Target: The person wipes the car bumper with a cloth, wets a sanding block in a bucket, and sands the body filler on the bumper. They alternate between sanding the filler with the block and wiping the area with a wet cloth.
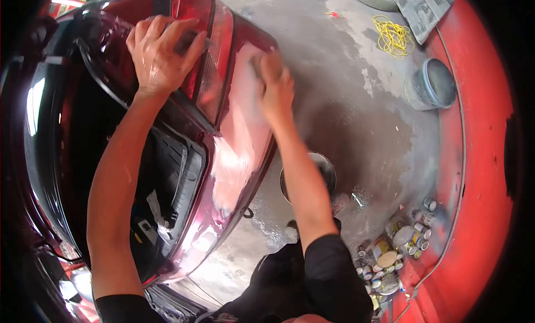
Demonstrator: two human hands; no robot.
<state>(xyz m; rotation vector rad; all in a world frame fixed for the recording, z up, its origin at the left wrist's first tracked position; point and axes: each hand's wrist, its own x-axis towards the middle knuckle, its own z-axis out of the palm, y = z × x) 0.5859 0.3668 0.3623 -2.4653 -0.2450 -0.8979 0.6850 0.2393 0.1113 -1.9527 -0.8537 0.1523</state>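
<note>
A dark red car's rear corner (214,223) bears a pale pink, wet-looking patch (237,122) beside the tail light (212,61). My right hand (276,92), smeared by motion, presses at the patch's upper edge with its fingers closed around a small brownish-grey pad (257,65). The pad's exact kind is too blurred to tell. Over the tail light is my left hand (161,55), wet, its fingers curled and thumb apart. Something dark shows between that thumb and the fingers; I cannot make out what it is.
The open boot (178,167) is on the left. Below my right forearm stands a round bucket (308,178) on the wet floor. To the right are another bucket (429,86), a coiled yellow cord (393,36), several cans (385,251) and a red panel (485,156).
</note>
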